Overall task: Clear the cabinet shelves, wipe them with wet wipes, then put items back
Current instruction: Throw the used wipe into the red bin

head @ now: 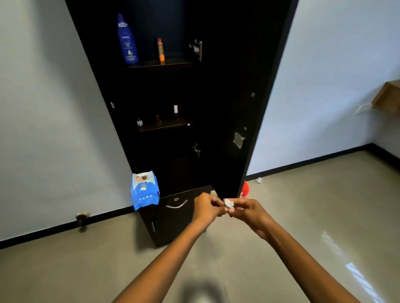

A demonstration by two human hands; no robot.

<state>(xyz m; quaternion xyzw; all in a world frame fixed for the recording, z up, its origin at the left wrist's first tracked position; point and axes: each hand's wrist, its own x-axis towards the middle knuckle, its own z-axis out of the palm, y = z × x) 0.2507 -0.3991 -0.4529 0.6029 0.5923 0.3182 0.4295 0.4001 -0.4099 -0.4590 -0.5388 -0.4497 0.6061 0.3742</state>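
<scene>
A tall black cabinet (215, 93) stands open in front of me. Its upper shelf holds a blue lotion bottle (127, 40) and a small orange bottle (160, 50). Three small bottles (175, 111) stand on the middle shelf. A blue wet wipes pack (144, 190) sits on the low black drawer unit (174, 219). My left hand (206, 208) and my right hand (247, 208) meet in front of the unit, both pinching a small crumpled white wipe (228, 204) between them.
The cabinet door (261, 103) hangs open to the right. Something red (244, 190) shows behind its lower edge, with a small white scrap (259, 180) on the floor by the skirting. A wooden shelf (393, 97) juts from the right wall. Grey tiled floor lies around me.
</scene>
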